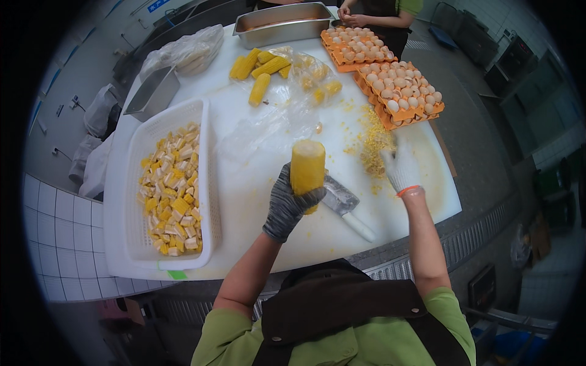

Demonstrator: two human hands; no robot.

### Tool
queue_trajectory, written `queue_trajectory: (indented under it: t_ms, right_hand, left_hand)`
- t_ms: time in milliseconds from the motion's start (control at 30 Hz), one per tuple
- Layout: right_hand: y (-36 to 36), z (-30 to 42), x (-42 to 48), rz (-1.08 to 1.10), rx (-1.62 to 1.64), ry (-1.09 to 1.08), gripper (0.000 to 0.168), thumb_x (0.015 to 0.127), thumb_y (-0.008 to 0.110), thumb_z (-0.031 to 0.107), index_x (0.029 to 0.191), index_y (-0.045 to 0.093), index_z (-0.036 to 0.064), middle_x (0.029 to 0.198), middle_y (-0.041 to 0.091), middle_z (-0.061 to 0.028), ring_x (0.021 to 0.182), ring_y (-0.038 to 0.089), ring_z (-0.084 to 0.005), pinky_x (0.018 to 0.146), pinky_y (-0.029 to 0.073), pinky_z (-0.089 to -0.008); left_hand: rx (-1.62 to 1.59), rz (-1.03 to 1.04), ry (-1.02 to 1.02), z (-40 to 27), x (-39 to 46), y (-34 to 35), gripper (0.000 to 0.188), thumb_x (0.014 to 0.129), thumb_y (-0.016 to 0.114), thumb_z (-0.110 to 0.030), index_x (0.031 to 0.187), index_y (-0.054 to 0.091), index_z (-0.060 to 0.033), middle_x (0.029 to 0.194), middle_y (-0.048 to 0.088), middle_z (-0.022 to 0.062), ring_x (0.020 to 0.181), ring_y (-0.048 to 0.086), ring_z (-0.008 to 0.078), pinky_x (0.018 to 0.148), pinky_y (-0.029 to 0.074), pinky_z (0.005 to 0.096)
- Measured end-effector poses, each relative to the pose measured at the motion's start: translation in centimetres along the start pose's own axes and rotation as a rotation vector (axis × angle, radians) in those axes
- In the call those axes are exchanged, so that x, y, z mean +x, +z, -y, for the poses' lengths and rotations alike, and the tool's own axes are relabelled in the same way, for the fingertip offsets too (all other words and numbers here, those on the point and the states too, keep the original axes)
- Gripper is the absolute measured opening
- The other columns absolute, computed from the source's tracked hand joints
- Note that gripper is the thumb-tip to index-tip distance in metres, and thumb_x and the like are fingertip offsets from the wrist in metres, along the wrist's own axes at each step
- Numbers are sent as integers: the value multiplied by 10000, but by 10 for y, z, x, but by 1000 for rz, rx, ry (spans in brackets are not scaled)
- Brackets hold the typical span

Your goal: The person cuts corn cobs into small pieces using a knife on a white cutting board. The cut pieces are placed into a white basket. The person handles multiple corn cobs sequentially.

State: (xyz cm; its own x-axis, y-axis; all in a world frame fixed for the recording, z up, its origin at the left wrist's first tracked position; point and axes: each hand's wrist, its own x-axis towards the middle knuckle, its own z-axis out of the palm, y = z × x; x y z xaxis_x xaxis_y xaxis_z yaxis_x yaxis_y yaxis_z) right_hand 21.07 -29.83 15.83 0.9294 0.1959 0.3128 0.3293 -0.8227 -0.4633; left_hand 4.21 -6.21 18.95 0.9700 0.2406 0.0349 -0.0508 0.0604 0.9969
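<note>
My left hand, in a grey knit glove, grips a yellow corn cob upright, its cut end facing up. Beside it a cleaver with a pale handle lies flat on the white table. My right hand, in a white glove with an orange cuff edge, is at the edge of a heap of corn scraps and loose kernels; whether its fingers hold anything cannot be seen. More whole cobs lie farther back, some in a clear plastic bag. Cut corn pieces fill part of a white perforated basket at left.
Orange trays of eggs stand at the back right. A deep steel pan stands at the far edge, near a co-worker's hands. At left are a smaller steel container and a bundle in clear plastic.
</note>
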Motion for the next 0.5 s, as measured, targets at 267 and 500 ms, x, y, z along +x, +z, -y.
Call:
queue_trajectory:
  t_ms: [267, 500]
  right_hand:
    - [-21, 94, -82, 475, 862, 25, 454, 902, 591, 215, 1278, 523, -31, 1157, 630, -206, 1011, 631, -242, 927, 478, -337]
    - [-63, 146, -59, 735, 1003, 150, 261, 895, 597, 136, 1097, 623, -27, 916, 652, -90, 792, 616, -123, 727, 510, -263]
  left_hand:
    - [-258, 98, -6, 3, -16, -1, 665, 758, 782, -253, 1300, 472, -26, 1149, 615, 106, 1057, 595, 182, 894, 505, 331]
    - [-1063, 354, -318, -2, -40, 4, 692, 796, 680, -489, 1264, 494, -13, 950, 626, 134, 752, 641, 260, 638, 563, 409]
